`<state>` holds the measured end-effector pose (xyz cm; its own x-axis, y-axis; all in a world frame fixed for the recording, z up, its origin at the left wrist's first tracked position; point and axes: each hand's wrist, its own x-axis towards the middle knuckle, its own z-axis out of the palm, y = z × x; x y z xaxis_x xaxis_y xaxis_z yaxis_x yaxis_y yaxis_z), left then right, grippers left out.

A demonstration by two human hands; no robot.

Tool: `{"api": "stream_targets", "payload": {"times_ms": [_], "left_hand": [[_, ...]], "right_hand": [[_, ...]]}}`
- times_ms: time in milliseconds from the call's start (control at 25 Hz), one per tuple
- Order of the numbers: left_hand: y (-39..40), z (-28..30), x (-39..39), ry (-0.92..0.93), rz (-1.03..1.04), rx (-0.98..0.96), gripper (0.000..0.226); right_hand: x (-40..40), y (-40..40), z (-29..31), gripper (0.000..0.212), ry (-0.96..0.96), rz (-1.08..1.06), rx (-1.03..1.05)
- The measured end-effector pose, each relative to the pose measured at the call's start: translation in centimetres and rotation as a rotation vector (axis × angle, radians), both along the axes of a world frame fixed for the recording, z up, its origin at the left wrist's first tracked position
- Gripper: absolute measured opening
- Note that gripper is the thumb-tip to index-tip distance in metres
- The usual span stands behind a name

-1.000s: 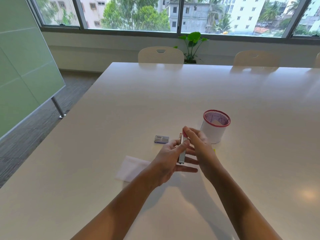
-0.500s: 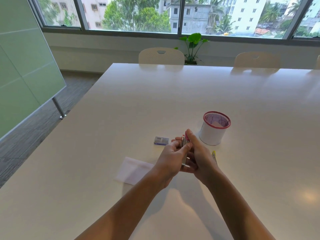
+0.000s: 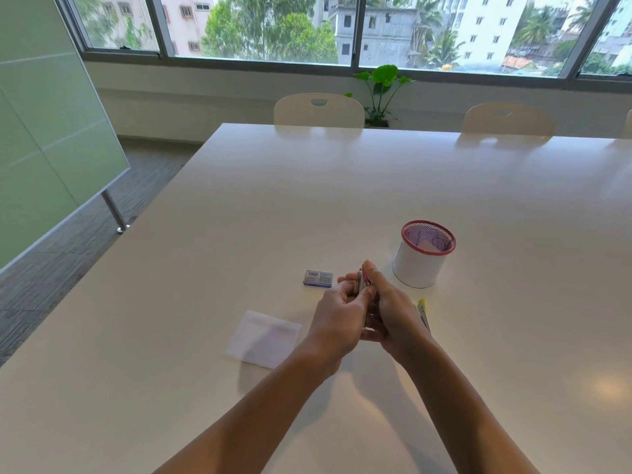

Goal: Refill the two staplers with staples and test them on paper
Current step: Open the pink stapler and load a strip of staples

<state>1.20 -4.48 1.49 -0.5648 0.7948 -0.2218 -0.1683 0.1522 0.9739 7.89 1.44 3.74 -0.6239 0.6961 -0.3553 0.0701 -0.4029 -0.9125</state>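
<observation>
Hands (image 3: 371,311) around pink stapler (image 3: 362,282)

White table (image 3: 307,200); two chairs (image 3: 318,110) (potted plant (image 3: 381,90) behind); daylit windows (image 3: 266,25).

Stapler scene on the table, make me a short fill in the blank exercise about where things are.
1. Both hands grip the ____ stapler.
2. The yellow stapler lies beside the ____ hand.
3. The staple box lies left of the mesh ____.
4. The paper lies nearest the ____ hand.

Missing: pink; right; cup; left
</observation>
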Motion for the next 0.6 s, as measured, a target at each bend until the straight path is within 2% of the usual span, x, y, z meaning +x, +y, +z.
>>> {"api": "stream_targets", "payload": {"times_ms": [320,480,600], "left_hand": [[-0.4,0.1,0.1,0.032,0.013,-0.022,0.028],[-1.1,0.9,-0.1,0.075,-0.026,-0.011,0.023],[-1.5,1.3,-0.3,0.195,-0.021,-0.042,0.020]], "right_hand": [[0.0,0.1,0.0,0.044,-0.029,0.030,-0.026],[0.0,1.0,-0.4,0.044,-0.103,-0.004,0.143],[0.2,1.4,-0.8,0.046,-0.135,0.006,0.265]]}}
